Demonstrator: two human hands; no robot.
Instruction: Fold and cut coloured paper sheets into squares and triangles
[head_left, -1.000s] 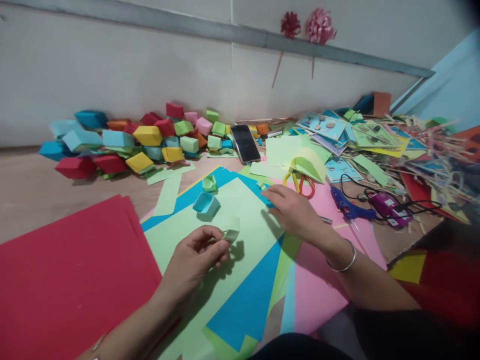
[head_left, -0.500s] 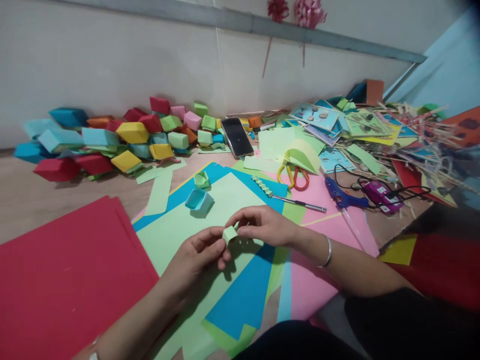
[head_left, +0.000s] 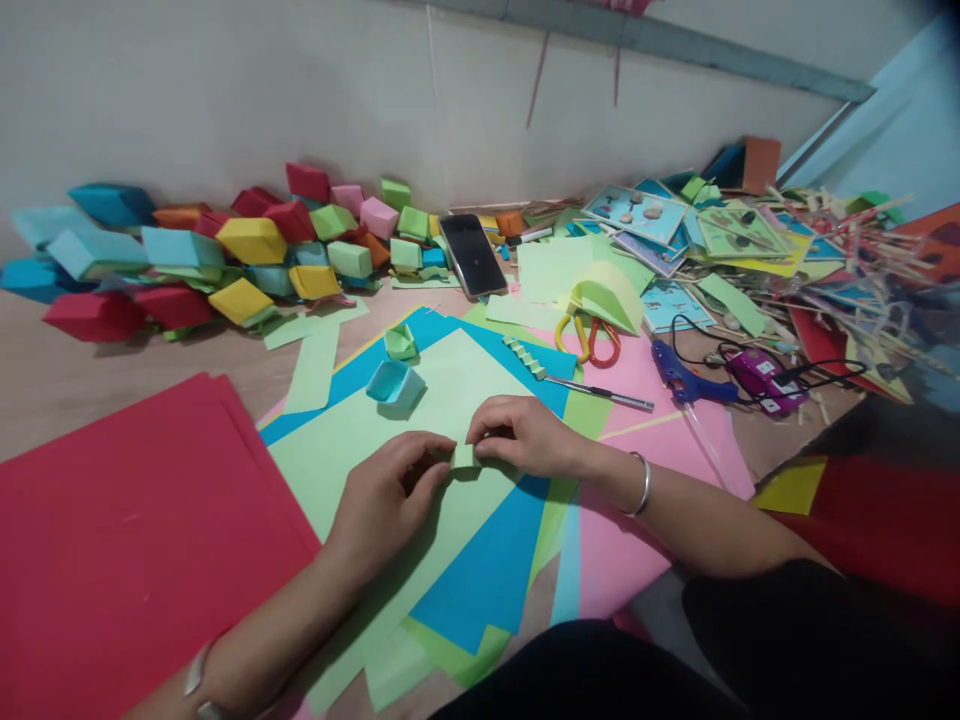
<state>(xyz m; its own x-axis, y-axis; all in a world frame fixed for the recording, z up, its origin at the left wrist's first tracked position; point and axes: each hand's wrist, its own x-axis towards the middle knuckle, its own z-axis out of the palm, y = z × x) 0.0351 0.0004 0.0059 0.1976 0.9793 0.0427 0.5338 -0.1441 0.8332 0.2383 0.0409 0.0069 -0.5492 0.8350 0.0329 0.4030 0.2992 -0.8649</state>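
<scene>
My left hand (head_left: 386, 498) and my right hand (head_left: 521, 436) meet over a large light green sheet (head_left: 420, 470). Between their fingertips they pinch a small folded light green paper piece (head_left: 463, 456), held down against the sheet. Both hands are closed on it. A blue sheet (head_left: 487, 575) and a pink sheet (head_left: 622, 540) lie under and beside the green one. A small light blue paper box (head_left: 395, 385) and a smaller green folded piece (head_left: 400, 343) sit just beyond my hands.
A stack of red sheets (head_left: 135, 540) lies at the left. Several coloured paper boxes (head_left: 225, 265) are heaped along the wall. A phone (head_left: 472, 256), scissors (head_left: 589, 340), a craft knife (head_left: 600, 393), a glue gun (head_left: 679, 375) and piled cards and sticks (head_left: 787, 260) lie to the right.
My right hand came back from the craft knife area to join the left. Both hands then lowered the small green piece onto the green sheet.
</scene>
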